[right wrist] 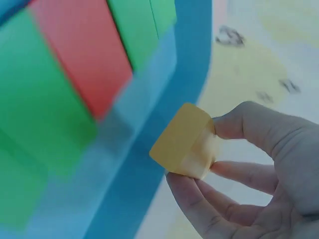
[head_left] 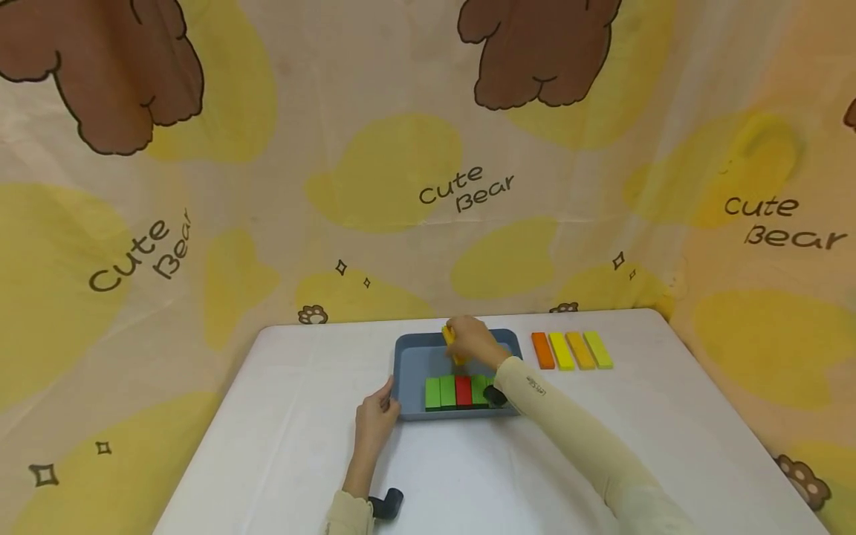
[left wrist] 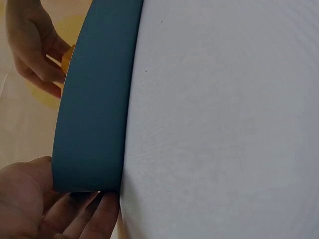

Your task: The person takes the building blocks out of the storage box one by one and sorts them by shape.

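A yellow-orange block is pinched between the thumb and fingers of my right hand, over the back part of a blue-grey tray. In the right wrist view its end faces the camera. Along the tray's front side lie several green blocks in a row, with a red block among them; my right sleeve and wrist camera cover the row's right end. My left hand grips the tray's left front corner, thumb at the rim and fingers against the outer wall.
Right of the tray, several blocks stand side by side on the white table: an orange block, a yellow block, a yellow-orange block and a lime block. A bear-print curtain hangs close behind the table.
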`<state>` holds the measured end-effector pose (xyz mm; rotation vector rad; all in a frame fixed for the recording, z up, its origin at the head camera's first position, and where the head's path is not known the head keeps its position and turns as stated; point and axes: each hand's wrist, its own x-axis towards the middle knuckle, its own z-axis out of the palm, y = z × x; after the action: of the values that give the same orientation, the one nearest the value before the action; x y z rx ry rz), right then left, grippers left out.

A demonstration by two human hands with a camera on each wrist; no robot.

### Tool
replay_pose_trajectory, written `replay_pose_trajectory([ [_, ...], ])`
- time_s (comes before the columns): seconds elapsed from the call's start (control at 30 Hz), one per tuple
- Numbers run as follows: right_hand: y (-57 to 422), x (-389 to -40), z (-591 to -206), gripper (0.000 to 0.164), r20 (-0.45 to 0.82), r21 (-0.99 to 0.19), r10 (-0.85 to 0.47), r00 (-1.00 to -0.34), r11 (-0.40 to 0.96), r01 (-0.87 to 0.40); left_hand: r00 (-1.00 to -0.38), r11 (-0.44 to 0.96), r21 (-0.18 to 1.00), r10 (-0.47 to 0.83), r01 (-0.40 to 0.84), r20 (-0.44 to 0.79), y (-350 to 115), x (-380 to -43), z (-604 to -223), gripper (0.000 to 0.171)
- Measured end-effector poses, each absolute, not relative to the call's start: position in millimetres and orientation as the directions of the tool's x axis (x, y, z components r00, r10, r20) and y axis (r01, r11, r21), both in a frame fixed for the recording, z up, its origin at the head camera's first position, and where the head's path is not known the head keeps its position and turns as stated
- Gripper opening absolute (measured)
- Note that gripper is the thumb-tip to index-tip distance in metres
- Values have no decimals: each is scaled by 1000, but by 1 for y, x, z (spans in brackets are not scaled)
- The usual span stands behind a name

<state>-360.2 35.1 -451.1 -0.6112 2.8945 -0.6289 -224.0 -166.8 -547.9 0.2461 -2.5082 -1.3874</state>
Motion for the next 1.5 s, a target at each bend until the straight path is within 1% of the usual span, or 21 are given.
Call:
replay_pose_trajectory([
  [0.13, 68, -371, -438, 54, -11, -443, -392, -920, 826, -347, -951, 525, 851, -273, -22, 144, -166, -224, -547, 48],
  [0.3, 116, -384, -427, 61, -34, -467, -330, -943, 840, -277, -952, 523, 852, -269, -17, 146, -165, -225, -547, 48],
  [0.4, 148, -387, -428, 61, -31, -474, -288, -957, 847, -239, -954, 524, 852, -267, -22, 140, -164, -224, -548, 48],
  [0.57, 203, -384, -436, 62, -129, -568, -184, -974, 819, -80, -958, 526, 850, -258, -33, 122, -164, -222, -551, 48],
  [0.6, 214, -384, -438, 63, -150, -571, -169, -974, 819, -55, -958, 525, 850, -257, -31, 123, -164, -222, -552, 48],
  [0.63, 225, -384, -440, 64, -169, -570, -149, -974, 821, -26, -959, 525, 851, -255, -27, 127, -164, -222, -552, 47],
  [0.7, 247, -384, -443, 65, -182, -543, -128, -975, 839, -8, -958, 524, 851, -252, -19, 134, -164, -223, -551, 47],
  [0.9, 300, -382, -457, 65, -183, -479, -85, -980, 878, 13, -959, 530, 848, -242, -7, 144, -166, -223, -552, 47],
  [1.17, 334, -384, -485, 62, -142, -345, -78, -987, 938, -24, -960, 534, 845, -237, -1, 148, -165, -222, -549, 47],
  [1.3, 337, -384, -489, 63, -168, -340, -66, -984, 940, -5, -958, 533, 846, -245, -4, 150, -163, -223, -546, 48],
  [1.5, 328, -383, -490, 62, -192, -351, -55, -980, 936, 16, -959, 535, 845, -244, -9, 144, -166, -224, -546, 49],
])
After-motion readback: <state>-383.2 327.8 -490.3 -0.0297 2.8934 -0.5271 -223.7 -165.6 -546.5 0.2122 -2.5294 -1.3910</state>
